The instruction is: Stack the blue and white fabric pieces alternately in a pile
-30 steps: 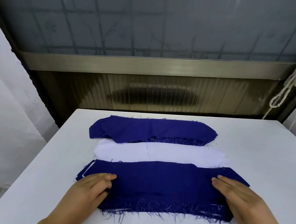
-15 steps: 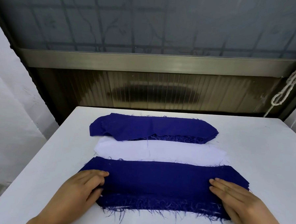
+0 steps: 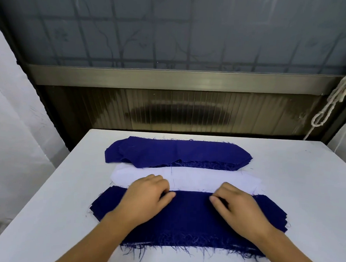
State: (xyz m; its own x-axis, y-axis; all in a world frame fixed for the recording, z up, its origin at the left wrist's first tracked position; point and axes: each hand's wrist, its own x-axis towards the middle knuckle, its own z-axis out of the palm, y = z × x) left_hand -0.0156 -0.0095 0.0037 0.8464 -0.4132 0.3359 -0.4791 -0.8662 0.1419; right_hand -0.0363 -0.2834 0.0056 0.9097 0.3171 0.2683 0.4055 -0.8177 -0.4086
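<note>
Item 1, near pile [image 3: 191, 220]: blue fabric piece on top, frayed along its near edge, lying at 6 o'clock on the white table [image 3: 43, 214]. A sliver of white shows under the fringe at its near edge; how many layers lie beneath cannot be counted.

Item 2, white fabric stack [image 3: 195, 180]: at the table's centre, just beyond the near pile, the two edges meeting or nearly so.

Item 3, far blue stack [image 3: 177, 153]: at 12 o'clock, its near edge overlapping the white stack's far edge; top piece rumpled at the left end.

Item 4, left hand [image 3: 144, 197]: palm down across the near pile, fingers curled at the white stack's near edge. Whether they pinch white cloth cannot be told; the fingertips are tucked under.

Item 5, right hand [image 3: 238, 204]: the same posture, fingers bent at the seam between the near pile and the white stack; grip likewise unclear.

Change since half a second ago: both hands lay flat at the near pile's two ends, at 8 and 4 o'clock; they have since moved inward and forward to its far edge.

Surroundings: ribbed metal panel [image 3: 189, 111] behind the table; knotted white cord [image 3: 330, 103] at 2 o'clock, cut off by the frame edge. Forearms are cut off at the bottom.
</note>
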